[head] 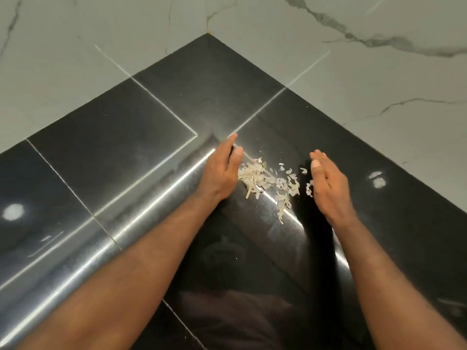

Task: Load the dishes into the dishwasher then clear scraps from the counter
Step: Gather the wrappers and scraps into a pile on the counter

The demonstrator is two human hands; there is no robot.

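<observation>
A loose heap of pale scraps (pixel 270 181), thin peel-like flakes, lies on the glossy black counter (pixel 121 137). My left hand (pixel 222 170) stands on its edge just left of the heap, fingers straight, its side against the counter and touching the nearest flakes. My right hand (pixel 328 185) stands the same way just right of the heap, fingers straight and together, palm facing the scraps. Neither hand holds anything. No dishes or dishwasher are in view.
The counter runs into a corner (pixel 207 34) where two white marble-look walls (pixel 379 79) meet. Pale seam lines cross the black surface. Ceiling lights reflect as bright spots at the left and right of the counter.
</observation>
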